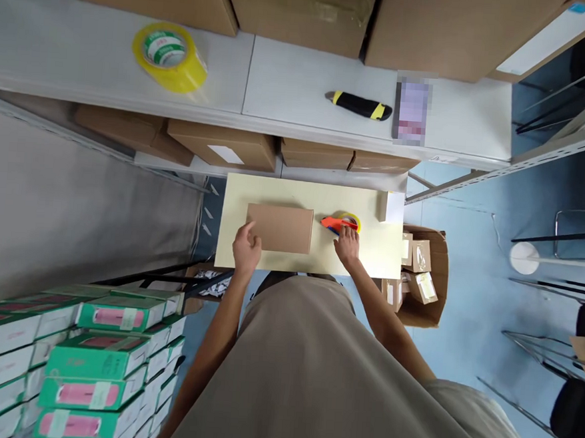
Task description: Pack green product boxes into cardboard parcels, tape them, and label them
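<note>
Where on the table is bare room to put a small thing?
Bare: the near right corner of the table, in front of the white box; also the strip behind the brown box. Crowded: the narrow gap between brown box and dispenser, with the right hand at the dispenser.

No lettering is legible: print on the packing-tape roll's core (pixel 163 44) and green product boxes (pixel 93 362) is too small or blurred.

Just beneath the fingers (pixel 246 228) we see a pale table (pixel 274 191), and beyond them grey shelving (pixel 292 79) with a perforated frame. Left of them we have a plain grey wall (pixel 89 185). To their right spreads a brightly lit blue floor (pixel 470 325), and farther right we make out black chairs (pixel 580 406).
</note>
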The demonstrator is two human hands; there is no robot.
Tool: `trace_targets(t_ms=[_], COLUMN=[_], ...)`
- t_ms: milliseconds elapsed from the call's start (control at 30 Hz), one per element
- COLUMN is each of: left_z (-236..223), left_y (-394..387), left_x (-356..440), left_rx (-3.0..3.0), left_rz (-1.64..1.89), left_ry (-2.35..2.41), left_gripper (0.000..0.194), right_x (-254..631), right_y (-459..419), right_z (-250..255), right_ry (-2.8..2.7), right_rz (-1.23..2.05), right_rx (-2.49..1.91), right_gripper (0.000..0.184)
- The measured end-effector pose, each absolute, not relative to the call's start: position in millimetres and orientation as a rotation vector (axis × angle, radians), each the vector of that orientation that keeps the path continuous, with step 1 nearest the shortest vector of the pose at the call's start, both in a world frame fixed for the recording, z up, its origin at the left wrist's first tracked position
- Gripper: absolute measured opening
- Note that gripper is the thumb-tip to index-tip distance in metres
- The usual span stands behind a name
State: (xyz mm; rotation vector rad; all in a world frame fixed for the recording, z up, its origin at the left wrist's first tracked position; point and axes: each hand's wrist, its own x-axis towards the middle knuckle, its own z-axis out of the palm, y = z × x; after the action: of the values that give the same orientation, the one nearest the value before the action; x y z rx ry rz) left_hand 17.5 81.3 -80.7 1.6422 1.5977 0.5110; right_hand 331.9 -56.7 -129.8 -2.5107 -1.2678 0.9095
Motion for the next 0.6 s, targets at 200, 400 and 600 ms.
trace_targets(t_ms=[200,400,600], left_z=[-69,-69,-19], left_y=[58,33,71], left_x=[98,148,165], left_rx=[1.549,1.44,1.481], left_rz=[0.433,0.287,0.524], left_ry=[1.235,0.952,0.853], left_gripper=[0.042,0.038,0.036], right_x=[336,339,324], right_y=[-43,-48,-21], right_z=[-138,-93,-15], right_ry=[-1.115,-0.987,-0.792], right_rz=[0.959,0.847,0.845], right_rx=[-2.443,-2.305,-1.65], right_gripper=[0.054,0.039,0.05])
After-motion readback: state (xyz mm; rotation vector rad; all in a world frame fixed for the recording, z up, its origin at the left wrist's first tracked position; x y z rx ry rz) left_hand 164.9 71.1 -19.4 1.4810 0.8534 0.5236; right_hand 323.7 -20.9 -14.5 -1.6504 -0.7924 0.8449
